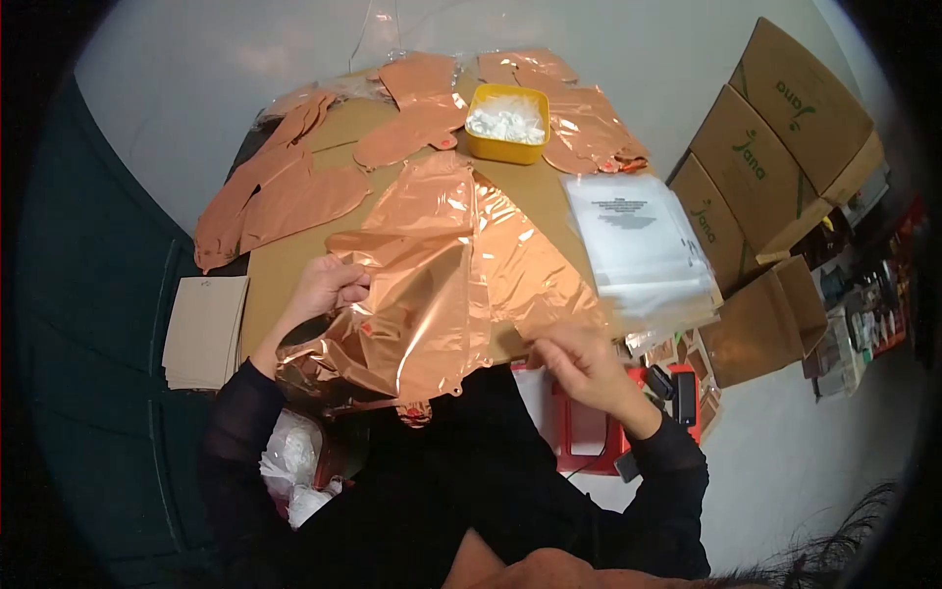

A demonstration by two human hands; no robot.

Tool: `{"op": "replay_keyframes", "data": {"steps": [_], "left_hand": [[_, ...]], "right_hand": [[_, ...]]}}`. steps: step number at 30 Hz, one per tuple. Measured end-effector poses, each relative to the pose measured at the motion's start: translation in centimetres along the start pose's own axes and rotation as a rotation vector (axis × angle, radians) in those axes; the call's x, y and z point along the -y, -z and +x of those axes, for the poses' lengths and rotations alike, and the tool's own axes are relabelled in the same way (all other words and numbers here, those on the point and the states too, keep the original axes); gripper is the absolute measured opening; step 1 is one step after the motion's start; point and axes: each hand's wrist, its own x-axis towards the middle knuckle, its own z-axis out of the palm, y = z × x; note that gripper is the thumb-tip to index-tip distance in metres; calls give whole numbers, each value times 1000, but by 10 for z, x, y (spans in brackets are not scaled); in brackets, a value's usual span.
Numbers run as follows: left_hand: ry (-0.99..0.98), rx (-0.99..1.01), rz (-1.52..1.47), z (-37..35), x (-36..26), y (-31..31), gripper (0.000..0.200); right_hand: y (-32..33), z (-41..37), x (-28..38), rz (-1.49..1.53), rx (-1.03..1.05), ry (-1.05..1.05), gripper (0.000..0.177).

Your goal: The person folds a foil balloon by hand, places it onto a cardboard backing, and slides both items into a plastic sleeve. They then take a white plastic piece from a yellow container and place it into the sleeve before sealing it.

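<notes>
A large flat copper-coloured foil balloon lies folded over the near part of the table, its lower end hanging past the front edge. My left hand is closed on its left side, pinching the foil between thumb and fingers. My right hand is at the balloon's lower right edge, thumb and fingertips drawn together. What those fingertips hold, if anything, is too small to tell. Beyond the balloon stands a yellow tub of white pieces.
More flat copper foil balloons cover the table's left and back. Clear printed plastic bags lie at the right, a stack of cards at the left. Cardboard boxes are stacked on the right. A red item sits below the table edge.
</notes>
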Motion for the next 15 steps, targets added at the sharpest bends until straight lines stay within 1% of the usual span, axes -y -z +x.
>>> {"op": "replay_keyframes", "data": {"steps": [2,3,4,6,9,12,13,15], "left_hand": [[-84,-76,-46,-10,-6,-5,16],[-74,15,-20,-11,-8,5,16],[-69,-10,-38,-13,-8,7,16],[-64,-58,-74,-15,-7,9,16],[-30,-64,-66,-11,-2,20,17],[-23,-122,-65,-13,-1,14,16],[-26,-148,-61,-14,0,13,16],[-14,-93,-76,-13,3,19,15]], "right_hand": [[-17,-14,-13,104,142,-98,19],[-23,-17,-9,171,239,-217,25],[-29,-21,-5,165,298,-342,30],[-51,-30,-27,333,349,-378,31],[-70,-29,-33,743,336,-633,32],[-93,-28,-41,1031,336,-608,34],[-98,-28,-46,1122,369,-577,34],[-108,-27,-51,1215,361,-547,35]]}}
